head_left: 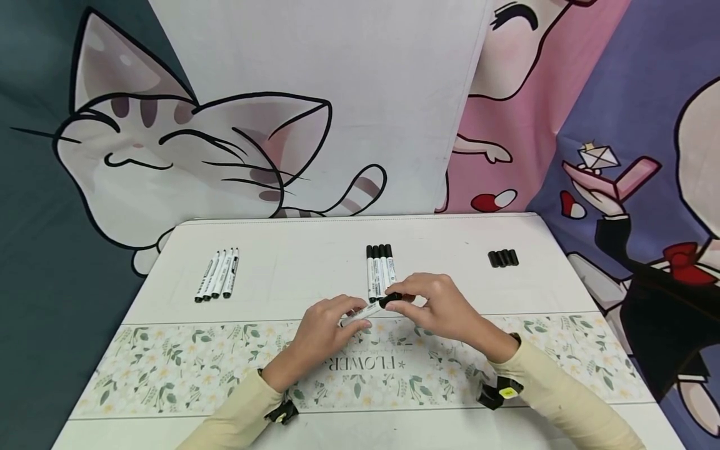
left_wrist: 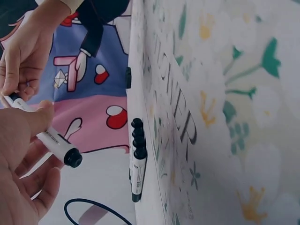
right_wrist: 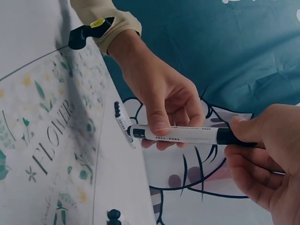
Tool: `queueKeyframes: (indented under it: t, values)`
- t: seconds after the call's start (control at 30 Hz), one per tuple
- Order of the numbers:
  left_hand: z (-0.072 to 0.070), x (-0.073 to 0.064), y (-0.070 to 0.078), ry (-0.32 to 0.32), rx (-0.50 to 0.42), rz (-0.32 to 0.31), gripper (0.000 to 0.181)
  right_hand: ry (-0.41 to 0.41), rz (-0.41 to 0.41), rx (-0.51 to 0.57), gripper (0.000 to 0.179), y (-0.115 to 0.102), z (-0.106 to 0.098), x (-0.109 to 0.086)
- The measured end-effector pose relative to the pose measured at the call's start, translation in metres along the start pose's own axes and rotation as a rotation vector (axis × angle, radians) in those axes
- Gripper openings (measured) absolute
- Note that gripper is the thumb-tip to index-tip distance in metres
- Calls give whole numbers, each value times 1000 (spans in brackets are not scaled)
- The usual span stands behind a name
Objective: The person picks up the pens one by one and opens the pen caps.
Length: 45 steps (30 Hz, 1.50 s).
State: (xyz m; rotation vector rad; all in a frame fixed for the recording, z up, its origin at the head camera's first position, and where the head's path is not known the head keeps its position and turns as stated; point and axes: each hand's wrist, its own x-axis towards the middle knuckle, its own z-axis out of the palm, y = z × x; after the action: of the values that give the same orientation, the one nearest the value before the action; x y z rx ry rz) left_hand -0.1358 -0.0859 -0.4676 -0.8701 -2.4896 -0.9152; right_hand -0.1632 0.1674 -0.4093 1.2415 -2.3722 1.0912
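Your left hand [head_left: 326, 322] pinches the white barrel of a marker pen [head_left: 362, 311], and your right hand [head_left: 437, 304] grips its black cap [head_left: 387, 300]. The pen slants just on your side of four capped marker pens [head_left: 381, 270] lying side by side. Well to your left lie four uncapped marker pens [head_left: 217, 275]; well to your right, four loose black caps [head_left: 503, 258] on the white tabletop [head_left: 309, 262].
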Motion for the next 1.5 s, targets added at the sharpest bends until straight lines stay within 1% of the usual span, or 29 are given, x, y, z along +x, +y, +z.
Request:
queueKeyframes:
  t: [0.1, 0.17, 0.27, 0.33, 0.43, 0.57, 0.67, 0.77, 0.93, 1.03, 1.17, 1.37, 1.5]
  values:
    - [0, 1, 2, 26, -27, 10, 25, 22, -76, 10, 14, 0, -1, 1]
    - [0, 1, 3, 33, -49, 8, 25, 28, -112, 13, 13, 0, -1, 2]
    - [-1, 1, 4, 25, -82, 0, 23, 31, -146, 22, 13, 1, -1, 3]
    - [-1, 0, 4, 17, -105, -2, 22, 31, -150, 23, 13, 1, 0, 3]
    - [-2, -1, 3, 11, -129, -4, 22, 38, -129, 33, 14, 0, 0, 3]
    - [-4, -2, 4, 11, -135, -12, 22, 39, -38, 49, 17, -2, 1, 2]
    - [-5, -1, 4, -1, -135, -20, 21, 30, 2, 51, 18, -3, 1, 1]
    - [-5, -2, 2, -8, -126, -23, 20, 20, 6, 49, 19, -3, 1, 0]
    - [-6, -2, -1, -14, -119, -15, 19, 1, -13, 48, 20, -2, 1, -1]
    - [-6, -4, -2, -20, -112, -13, 20, 6, -18, 37, 21, -2, -1, -2]
    - [-8, -7, -5, -17, -98, -37, 21, 38, -11, 16, 24, -2, -4, -3]
    - [-14, -12, -11, 7, -125, -73, 20, 108, -15, -9, 28, 1, -9, -5]
    - [-20, -15, -15, 13, -106, -118, 20, 151, -3, -17, 29, 2, -12, -6]
